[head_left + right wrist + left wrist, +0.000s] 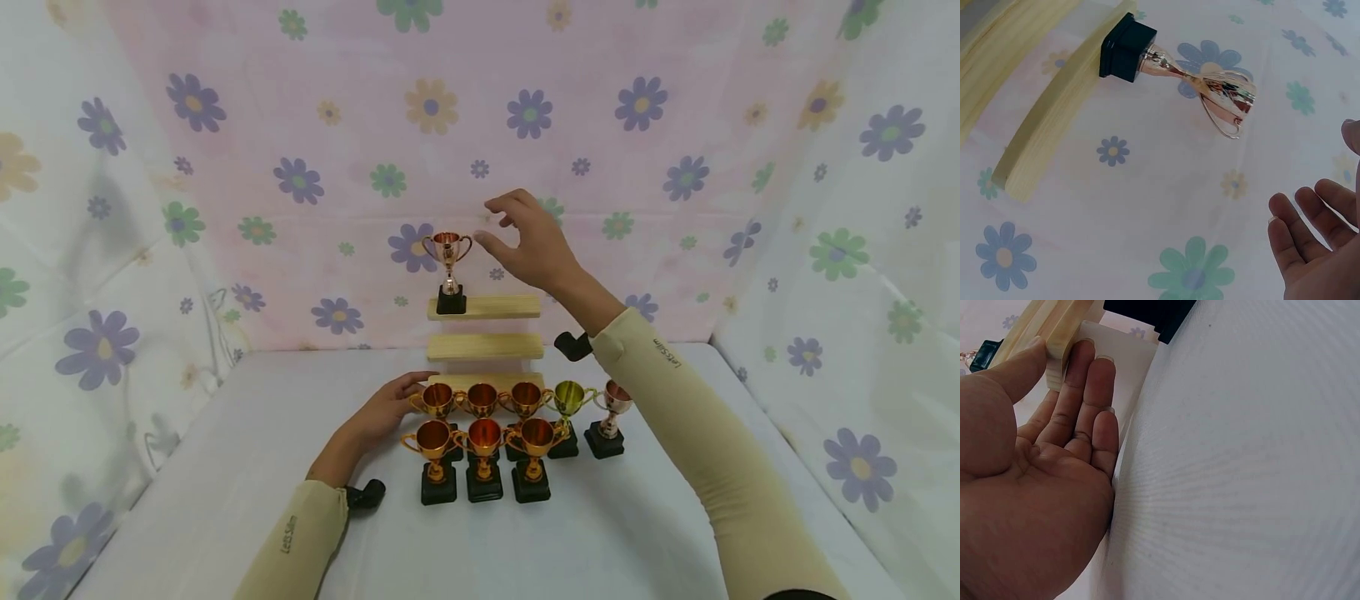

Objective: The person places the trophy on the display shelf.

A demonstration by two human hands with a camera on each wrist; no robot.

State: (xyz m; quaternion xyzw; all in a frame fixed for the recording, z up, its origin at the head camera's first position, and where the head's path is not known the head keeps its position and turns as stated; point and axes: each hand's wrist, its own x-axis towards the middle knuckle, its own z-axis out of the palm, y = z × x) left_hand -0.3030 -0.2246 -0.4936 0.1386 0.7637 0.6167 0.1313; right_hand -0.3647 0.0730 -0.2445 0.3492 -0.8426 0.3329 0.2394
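Note:
A rose-gold trophy cup (449, 258) on a black base stands upright at the left end of the top wooden step of a display rack (502, 307). My right hand (536, 246) hovers just right of the cup, fingers apart and holding nothing; the right wrist view shows a gap between the fingers (1310, 231) and the trophy. Down at the rack's lowest step, my left hand (382, 408) grips the left end of the wooden plank (1063, 337), thumb on one side and fingers on the other.
In front of the rack, several gold-coloured trophies (485, 437) stand in two rows on the white table (300, 417). A yellow-green cup (569, 398) and another rose-gold trophy (607, 429) are at the right end of the back row. Flower-print cloth (337, 250) surrounds the table.

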